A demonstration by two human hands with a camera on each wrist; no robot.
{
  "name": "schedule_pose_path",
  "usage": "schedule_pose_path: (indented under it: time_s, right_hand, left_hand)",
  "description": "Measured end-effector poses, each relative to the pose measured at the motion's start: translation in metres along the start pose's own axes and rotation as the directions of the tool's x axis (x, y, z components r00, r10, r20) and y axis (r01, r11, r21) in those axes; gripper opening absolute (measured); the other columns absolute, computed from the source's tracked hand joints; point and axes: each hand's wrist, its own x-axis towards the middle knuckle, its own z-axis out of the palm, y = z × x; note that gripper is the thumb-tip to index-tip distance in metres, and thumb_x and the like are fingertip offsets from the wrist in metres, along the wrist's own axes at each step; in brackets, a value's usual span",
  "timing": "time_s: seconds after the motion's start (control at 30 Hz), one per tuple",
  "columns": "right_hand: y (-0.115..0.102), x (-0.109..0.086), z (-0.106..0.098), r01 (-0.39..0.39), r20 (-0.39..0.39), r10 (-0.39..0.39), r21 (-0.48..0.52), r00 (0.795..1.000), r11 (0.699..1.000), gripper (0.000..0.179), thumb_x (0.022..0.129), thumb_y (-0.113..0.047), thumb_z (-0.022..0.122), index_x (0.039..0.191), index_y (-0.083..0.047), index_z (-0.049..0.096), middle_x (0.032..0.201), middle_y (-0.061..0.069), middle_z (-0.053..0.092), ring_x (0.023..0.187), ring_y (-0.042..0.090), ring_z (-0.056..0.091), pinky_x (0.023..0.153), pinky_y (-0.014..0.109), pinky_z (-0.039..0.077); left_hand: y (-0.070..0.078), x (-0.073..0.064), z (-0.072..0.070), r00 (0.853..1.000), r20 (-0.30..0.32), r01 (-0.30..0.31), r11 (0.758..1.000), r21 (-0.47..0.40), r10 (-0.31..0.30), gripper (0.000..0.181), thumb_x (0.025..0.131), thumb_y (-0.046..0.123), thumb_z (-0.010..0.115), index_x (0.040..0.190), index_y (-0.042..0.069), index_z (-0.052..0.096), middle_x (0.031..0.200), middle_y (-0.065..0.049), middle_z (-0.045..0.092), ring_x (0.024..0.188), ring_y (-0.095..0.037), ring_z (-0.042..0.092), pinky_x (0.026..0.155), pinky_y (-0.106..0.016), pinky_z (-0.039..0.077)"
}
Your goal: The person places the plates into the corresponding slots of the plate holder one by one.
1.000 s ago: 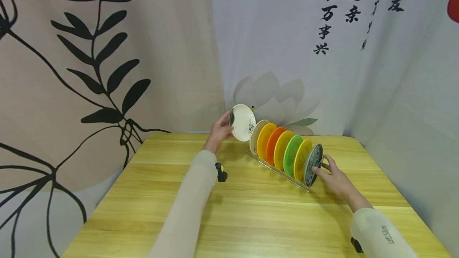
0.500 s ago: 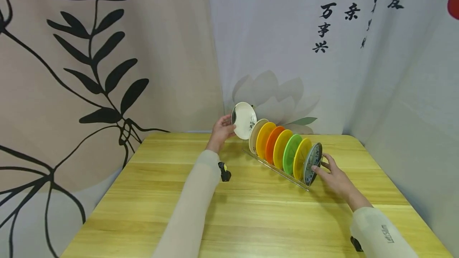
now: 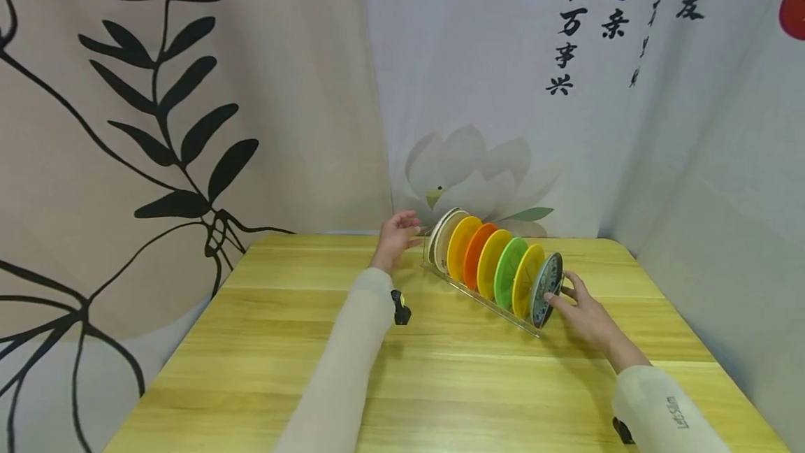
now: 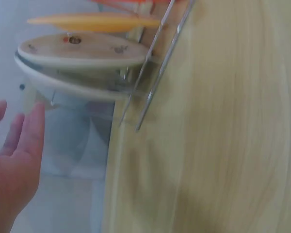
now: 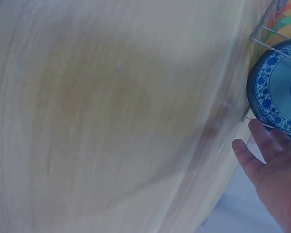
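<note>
Just left of the rack, my left hand (image 3: 396, 238) is raised with its fingers spread and holds nothing. A white plate (image 4: 72, 87) stands at the near left end of the wire dish rack (image 3: 481, 299), leaning beside a cream plate (image 4: 82, 50). A gap separates my left fingers from it in the left wrist view. At the rack's other end stands a blue-and-white patterned plate (image 5: 269, 82). My right hand (image 3: 588, 313) is beside that plate, its fingers loosely extended at the plate's edge and the rack's end; firm contact cannot be told.
Between the end plates, several yellow, orange and green plates (image 3: 512, 272) stand upright in a row. The rack sits on a wooden table (image 3: 302, 348) near its back edge. Behind it hangs a printed fabric backdrop (image 3: 302, 89).
The white plate has gone from my left hand's grip down into the rack's left end. My left fingers have let go and spread. My right hand has stayed in place.
</note>
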Motion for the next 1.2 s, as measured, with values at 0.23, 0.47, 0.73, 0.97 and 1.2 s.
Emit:
schedule_pose_path:
  time_s: [0.23, 0.47, 0.73, 0.97, 1.2]
  right_hand:
    - [-0.002, -0.003, 0.000, -0.008, 0.004, 0.008, 0.010, 1.000, 1.000, 0.091, 0.099, -0.060, 0.043, 0.159, -0.011, -0.004, 0.155, 0.034, 0.020, 0.134, 0.057, 0.030, 0.106, 0.072, 0.024]
    - [-0.002, -0.004, 0.000, -0.008, 0.008, 0.008, 0.014, 1.000, 1.000, 0.090, 0.100, -0.060, 0.043, 0.159, -0.010, -0.004, 0.155, 0.035, 0.020, 0.135, 0.058, 0.029, 0.106, 0.072, 0.024]
    - [-0.001, -0.002, 0.000, -0.016, 0.017, 0.016, 0.013, 1.000, 1.000, 0.092, 0.099, -0.062, 0.043, 0.159, -0.012, -0.005, 0.156, 0.034, 0.019, 0.135, 0.058, 0.029, 0.106, 0.073, 0.024]
    - [-0.002, -0.002, -0.001, -0.007, 0.018, 0.007, 0.013, 1.000, 1.000, 0.092, 0.099, -0.062, 0.044, 0.159, -0.012, -0.005, 0.156, 0.035, 0.018, 0.135, 0.057, 0.030, 0.106, 0.072, 0.025]
    - [-0.003, -0.005, -0.002, 0.029, 0.001, -0.029, 0.011, 1.000, 1.000, 0.092, 0.100, -0.058, 0.045, 0.158, -0.008, -0.005, 0.156, 0.036, 0.014, 0.134, 0.055, 0.032, 0.106, 0.069, 0.027]
  left_hand:
    - [-0.007, 0.001, 0.006, 1.000, -0.024, -0.006, 1.000, -0.022, 0.005, 0.051, 0.092, -0.013, 0.056, 0.141, -0.001, 0.048, 0.134, -0.025, 0.052, 0.123, -0.038, 0.051, 0.101, -0.049, 0.048]
    - [-0.008, -0.001, -0.003, 0.999, -0.032, 0.013, 1.000, -0.003, -0.013, 0.052, 0.093, -0.010, 0.058, 0.142, 0.003, 0.049, 0.135, -0.021, 0.053, 0.124, -0.038, 0.052, 0.098, -0.046, 0.050]
    - [-0.002, -0.007, -0.011, 1.000, -0.021, 0.020, 1.000, -0.014, -0.020, 0.055, 0.093, -0.009, 0.058, 0.146, 0.003, 0.044, 0.136, -0.021, 0.053, 0.126, -0.038, 0.049, 0.106, -0.054, 0.042]
    - [0.000, -0.014, -0.014, 0.999, -0.031, 0.028, 1.000, 0.012, -0.028, 0.053, 0.094, -0.005, 0.061, 0.144, 0.006, 0.047, 0.134, -0.019, 0.055, 0.120, -0.032, 0.054, 0.104, -0.053, 0.044]
    - [-0.011, -0.029, -0.007, 0.999, -0.046, 0.027, 0.994, 0.103, -0.022, 0.060, 0.095, 0.008, 0.066, 0.149, 0.006, 0.040, 0.144, -0.025, 0.045, 0.126, -0.037, 0.050, 0.103, -0.054, 0.044]
